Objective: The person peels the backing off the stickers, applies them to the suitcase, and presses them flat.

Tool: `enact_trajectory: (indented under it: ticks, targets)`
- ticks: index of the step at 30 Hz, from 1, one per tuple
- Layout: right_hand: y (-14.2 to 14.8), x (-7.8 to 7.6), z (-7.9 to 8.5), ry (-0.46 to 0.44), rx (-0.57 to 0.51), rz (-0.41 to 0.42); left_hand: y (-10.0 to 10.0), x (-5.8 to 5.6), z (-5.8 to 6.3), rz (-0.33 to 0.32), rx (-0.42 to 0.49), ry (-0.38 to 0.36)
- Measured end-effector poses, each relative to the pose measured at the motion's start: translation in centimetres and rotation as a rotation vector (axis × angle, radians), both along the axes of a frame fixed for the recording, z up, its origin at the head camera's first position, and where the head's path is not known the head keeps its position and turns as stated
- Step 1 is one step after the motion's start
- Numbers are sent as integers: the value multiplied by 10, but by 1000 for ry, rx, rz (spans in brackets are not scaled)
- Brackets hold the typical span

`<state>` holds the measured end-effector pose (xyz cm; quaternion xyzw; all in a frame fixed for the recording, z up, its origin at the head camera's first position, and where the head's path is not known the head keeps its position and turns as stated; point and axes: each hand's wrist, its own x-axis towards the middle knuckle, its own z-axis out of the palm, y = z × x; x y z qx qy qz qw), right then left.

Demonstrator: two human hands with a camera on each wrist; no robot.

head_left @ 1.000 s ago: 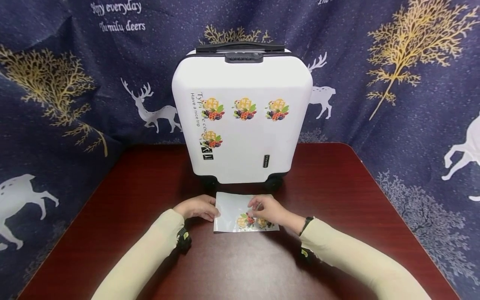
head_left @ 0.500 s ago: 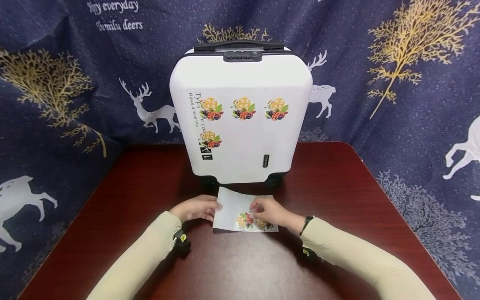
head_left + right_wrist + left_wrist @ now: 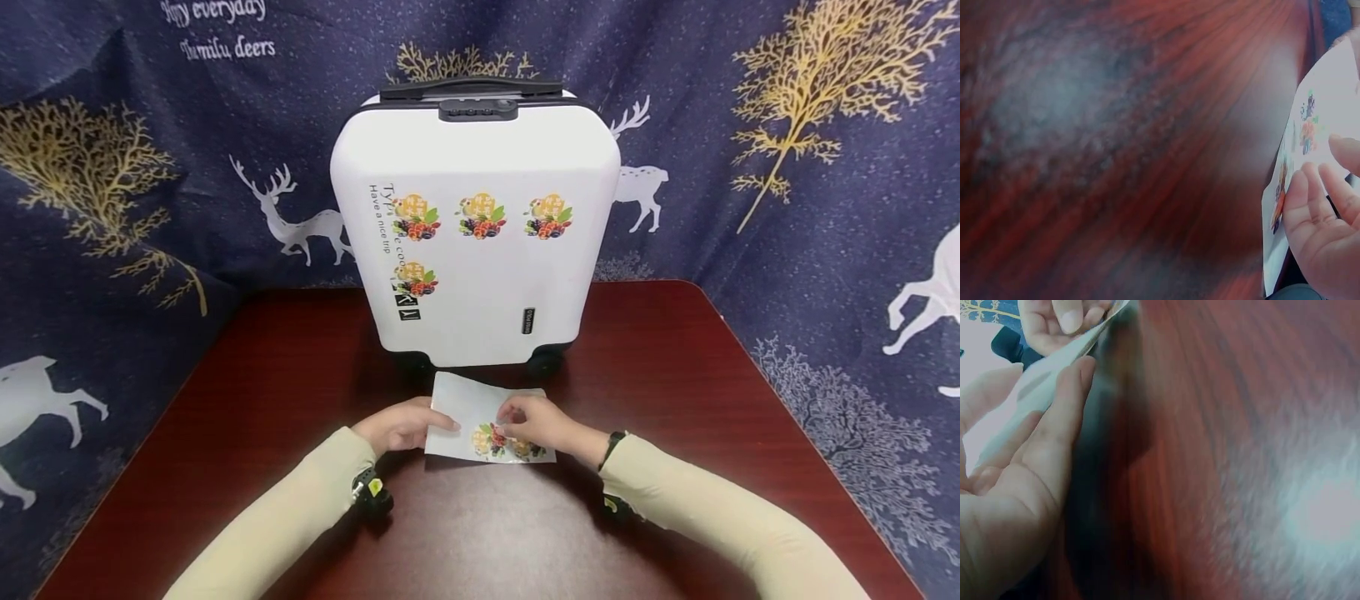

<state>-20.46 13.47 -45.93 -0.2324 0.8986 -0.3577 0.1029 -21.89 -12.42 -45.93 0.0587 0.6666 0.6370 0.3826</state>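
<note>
Sheet point(image 3: 475, 405): one, white; was midway between the side edges of the table point(image 3: 517, 533), its left end raised.
Stickers point(image 3: 488, 440): fruit-printed; were along the sheet's near edge, toward the right corner.
Left hand point(image 3: 407, 424): pinched the sheet's left edge, thumb above, fingers beneath, probably to steady it.
Right hand point(image 3: 537, 420): thumb and fingers were curled narrowly over the stickers, apparently for delicate contact; whether they gripped anything could not be told.
Suitcase point(image 3: 480, 267): one, white; stood upright nearer the table's far edge, stickered front toward the hands, presumably for easy reach.
</note>
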Motion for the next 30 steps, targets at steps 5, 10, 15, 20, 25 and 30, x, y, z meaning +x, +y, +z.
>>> enact_trajectory:
  ticks: [5,10,15,20,25,30]
  targets:
    - [-1,1,2,-4,-16,4,4,3,-2,15,53,-37]
    - [-1,0,6,23,-98,46,7,4,-1,56,32,-54]
    - [-6,-1,14,33,-172,101,7,5,0,86,40,-71]
    - [-13,-2,21,42,-161,163,6,7,3,94,88,-102]
    - [-17,-1,24,64,-125,193,4,9,6,86,118,-102]
    - [-21,0,28,81,-122,234,1,10,7,54,144,-98]
